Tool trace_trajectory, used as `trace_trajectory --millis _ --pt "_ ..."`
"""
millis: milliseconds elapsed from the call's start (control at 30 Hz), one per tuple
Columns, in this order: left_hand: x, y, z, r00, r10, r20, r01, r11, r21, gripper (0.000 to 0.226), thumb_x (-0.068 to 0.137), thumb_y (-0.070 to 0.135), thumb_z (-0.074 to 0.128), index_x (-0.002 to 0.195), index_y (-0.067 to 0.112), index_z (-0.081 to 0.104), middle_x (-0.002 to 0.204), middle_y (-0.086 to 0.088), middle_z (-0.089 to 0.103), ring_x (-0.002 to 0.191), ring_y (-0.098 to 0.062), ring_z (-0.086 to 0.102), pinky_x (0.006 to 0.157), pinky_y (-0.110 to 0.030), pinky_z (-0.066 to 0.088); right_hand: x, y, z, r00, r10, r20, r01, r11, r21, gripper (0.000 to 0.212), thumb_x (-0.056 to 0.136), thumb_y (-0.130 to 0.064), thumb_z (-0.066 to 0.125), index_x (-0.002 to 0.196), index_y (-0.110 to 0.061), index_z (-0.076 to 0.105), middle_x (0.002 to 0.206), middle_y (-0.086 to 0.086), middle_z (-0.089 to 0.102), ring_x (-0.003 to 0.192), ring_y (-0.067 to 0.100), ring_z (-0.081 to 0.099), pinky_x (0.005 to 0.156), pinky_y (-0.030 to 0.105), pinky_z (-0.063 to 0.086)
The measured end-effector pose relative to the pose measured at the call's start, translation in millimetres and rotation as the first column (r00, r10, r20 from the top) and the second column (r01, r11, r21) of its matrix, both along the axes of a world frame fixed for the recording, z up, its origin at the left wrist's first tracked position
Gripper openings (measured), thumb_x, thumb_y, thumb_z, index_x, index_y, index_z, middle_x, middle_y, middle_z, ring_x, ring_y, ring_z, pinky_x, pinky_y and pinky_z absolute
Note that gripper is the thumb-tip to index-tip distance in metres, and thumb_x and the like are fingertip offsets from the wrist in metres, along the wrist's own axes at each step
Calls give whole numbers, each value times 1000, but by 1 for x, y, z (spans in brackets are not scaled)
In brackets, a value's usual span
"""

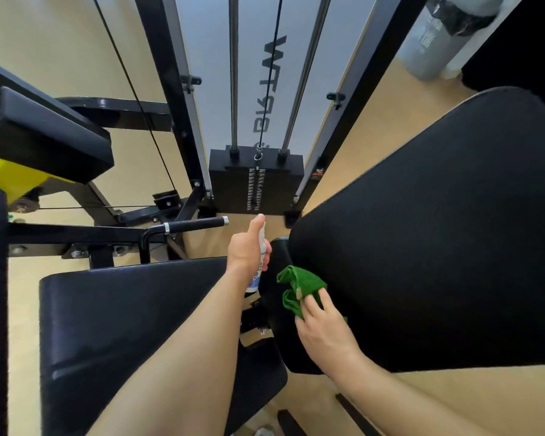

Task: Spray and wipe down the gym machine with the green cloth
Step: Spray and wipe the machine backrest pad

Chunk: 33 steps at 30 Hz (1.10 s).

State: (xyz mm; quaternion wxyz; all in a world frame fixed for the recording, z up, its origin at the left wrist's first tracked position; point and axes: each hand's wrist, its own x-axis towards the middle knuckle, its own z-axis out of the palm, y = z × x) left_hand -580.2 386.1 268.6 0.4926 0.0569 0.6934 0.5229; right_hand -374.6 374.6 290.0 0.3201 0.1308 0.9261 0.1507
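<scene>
Seemingly midway — the left hand [247, 250] grips the spray bottle [258, 262], thumb on top, aimed toward the large black pad [438, 231]; the right hand [321, 325] presses the bunched green cloth [298, 286] against that pad's edge. No wet sheen shows, so most wiping likely remains.

A gym: weight stack [256, 180], cables, padded machine seat [132, 313].

Big dark letters run down the white panel [209, 89] behind the weight stack [227, 184], turned on end and crossed by the cable [273, 67]; I cannot read a sure word. My spray bottle [255, 280] label is too blurred.
</scene>
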Motion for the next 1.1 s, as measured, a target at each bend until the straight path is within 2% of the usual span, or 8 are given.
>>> trace_trajectory --millis 133,233,333,533,700,933,1000,1100 --pt "32 -33 11 999 10 40 -9 1000 -14 68 102 63 48 61 10 58 54 -4 54 45 -17 49 54 -31 49 31 -34 29 991 -106 86 116 987 -113 26 97 -8 52 122 -5 62 129 21 60 126 38 42 114 58 23" --pt "53 -62 6 998 31 63 -29 999 -32 70 101 64 48 57 11 56 54 -5 54 46 -16 50 55 -32 49 36 -36 46 965 -233 -122 213 964 -160 15 85 -9 66 98 -17 68 92 10 70 94 33 61 88 48 44" --pt "71 -86 -12 997 54 47 -52 997 -51 73 101 65 47 55 9 56 54 -7 54 46 -17 50 55 -30 49 34 -23 57 850 -339 -404 317 940 -123 14 79 -12 72 88 -22 67 68 4 64 67 31 61 63 37 38" --pt "84 -95 -50 997 53 61 -49 997 -53 76 100 70 44 51 12 55 54 -7 54 47 -18 52 65 -35 52 4 24 66 545 -253 -799 396 918 -21 20 103 -26 51 113 -20 66 85 12 68 78 36 61 64 39 36" --pt "78 -77 -76 1000 -20 1 20 1000 -8 73 99 65 44 51 11 54 54 -7 54 47 -18 51 74 -38 51 -34 60 43 439 -253 -862 414 909 -56 28 105 -30 43 126 -20 59 102 16 65 93 38 56 74 46 41" --pt "62 -66 -106 999 -29 18 29 999 29 68 100 57 45 51 12 54 52 -7 52 45 -19 48 67 -37 48 -94 84 2 501 -121 -857 333 941 62 24 99 -21 53 121 -21 59 107 15 64 95 39 58 80 46 44" --pt "60 -74 -112 995 74 67 -75 997 14 71 100 62 47 50 12 54 51 -6 51 44 -18 47 56 -31 46 -103 77 -30 645 -110 -756 268 959 89 24 95 -19 53 117 -21 63 105 13 67 95 38 60 92 48 44" --pt "59 -82 -118 963 258 73 -259 966 0 70 100 61 48 50 12 55 50 -5 52 44 -16 49 50 -29 45 -101 47 -91 893 -24 -449 101 983 150 35 96 -25 43 122 -22 65 124 15 63 119 42 51 114 54 29"
